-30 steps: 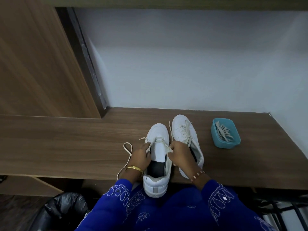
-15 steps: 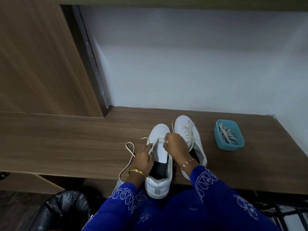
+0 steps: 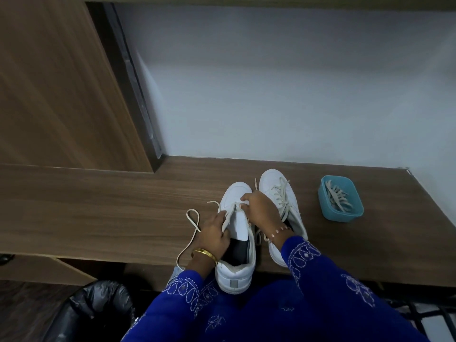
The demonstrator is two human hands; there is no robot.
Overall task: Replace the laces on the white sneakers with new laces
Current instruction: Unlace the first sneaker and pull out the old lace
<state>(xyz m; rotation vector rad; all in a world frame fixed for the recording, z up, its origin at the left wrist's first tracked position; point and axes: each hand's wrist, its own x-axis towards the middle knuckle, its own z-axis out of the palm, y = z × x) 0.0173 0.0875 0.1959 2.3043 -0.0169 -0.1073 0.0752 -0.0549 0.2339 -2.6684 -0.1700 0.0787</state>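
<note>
Brown wood-grain laminate tabletop (image 3: 98, 206) with a matt finish, white smooth leather-look sneakers (image 3: 237, 193) with flat woven cream cloth laces (image 3: 193, 220), teal plastic rectangular tub (image 3: 341, 213) faintly glossy, shiny gold metal bangle (image 3: 204, 254), blue embroidered cloth sleeves (image 3: 320, 272)

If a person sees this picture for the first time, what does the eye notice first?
First, the two hands: the left hand and right hand pinch the lace on the near white sneaker at the desk's front edge. The second sneaker, fully laced, lies just right of it. Farther right stands a blue tub holding more laces.
</note>
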